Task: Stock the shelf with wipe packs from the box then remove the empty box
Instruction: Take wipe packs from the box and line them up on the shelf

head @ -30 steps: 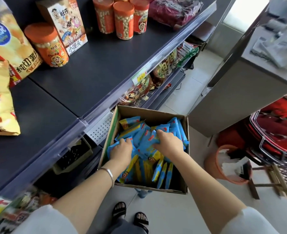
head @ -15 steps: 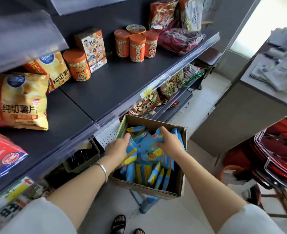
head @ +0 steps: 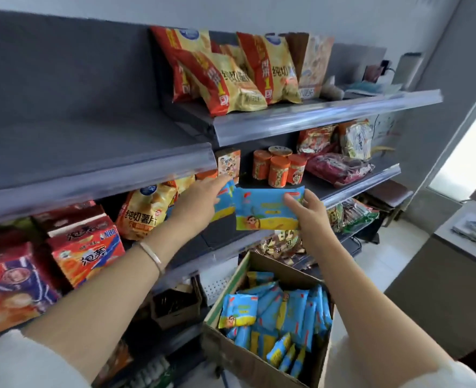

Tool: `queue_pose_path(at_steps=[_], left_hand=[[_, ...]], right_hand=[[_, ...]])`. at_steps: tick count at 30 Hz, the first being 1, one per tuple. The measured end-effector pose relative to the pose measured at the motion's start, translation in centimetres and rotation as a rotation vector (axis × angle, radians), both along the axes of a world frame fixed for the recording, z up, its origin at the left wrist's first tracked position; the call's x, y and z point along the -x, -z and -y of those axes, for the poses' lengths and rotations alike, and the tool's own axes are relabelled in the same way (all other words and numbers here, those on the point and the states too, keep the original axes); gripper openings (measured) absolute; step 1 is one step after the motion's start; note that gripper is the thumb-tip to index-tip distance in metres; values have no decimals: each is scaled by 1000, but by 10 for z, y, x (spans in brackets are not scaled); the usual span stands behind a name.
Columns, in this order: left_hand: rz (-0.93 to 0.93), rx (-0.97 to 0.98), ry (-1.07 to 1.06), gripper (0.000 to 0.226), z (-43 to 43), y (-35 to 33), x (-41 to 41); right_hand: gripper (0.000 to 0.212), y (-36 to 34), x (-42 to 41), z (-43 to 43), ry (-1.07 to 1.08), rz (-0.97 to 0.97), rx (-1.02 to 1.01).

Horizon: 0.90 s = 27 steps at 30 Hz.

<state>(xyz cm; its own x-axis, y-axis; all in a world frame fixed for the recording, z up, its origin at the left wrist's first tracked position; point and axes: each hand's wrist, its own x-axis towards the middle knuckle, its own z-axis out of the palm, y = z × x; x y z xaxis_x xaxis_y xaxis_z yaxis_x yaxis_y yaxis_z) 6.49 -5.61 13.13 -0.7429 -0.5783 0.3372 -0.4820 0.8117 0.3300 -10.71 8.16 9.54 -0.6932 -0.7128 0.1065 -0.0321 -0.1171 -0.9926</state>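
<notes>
Blue-and-yellow wipe pack is pretty much dead centre of my feed, held up in front of the middle shelf. My right hand has it by its 3 o'clock edge, thumb on the front face and the other fingers curled round the back, so the printed side faces the camera.

Left hand is at 9 o'clock of that pack and has a second pack of its own. Its fingers stretch fairly straight over the top and the thumb is hidden, so I can't tell how tight that hold is. The two packs overlap a little where they meet. Silver bangle on the left wrist.

Cardboard box sits at 5 o'clock in the frame, below both hands, top open. Loads of packs in the box stand on edge, plus one flat pack lying on top toward the 9 o'clock side.

Orange canisters stand at 12 o'clock of the held pack, back on the same shelf. Yellow chip bag is at 9 o'clock of my left hand, and red noodle multipacks sit further out at 8 o'clock.
</notes>
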Motion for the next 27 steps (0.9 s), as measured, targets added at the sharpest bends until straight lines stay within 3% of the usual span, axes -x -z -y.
queue_pose_path(at_steps=[5, 9, 22, 27], left_hand=[[-172, 79, -83, 58, 9, -75, -54], [-184, 168, -249, 37, 38, -112, -113], [-61, 345, -587, 30, 138, -165, -358], [45, 222, -652, 33, 188, -156, -447]], right_hand=[[8, -57, -34, 46, -81, 43, 247], [9, -91, -82, 91, -216, 66, 342], [11, -142, -297, 243, -543, 60, 281], [12, -146, -380, 306, -661, 89, 190]])
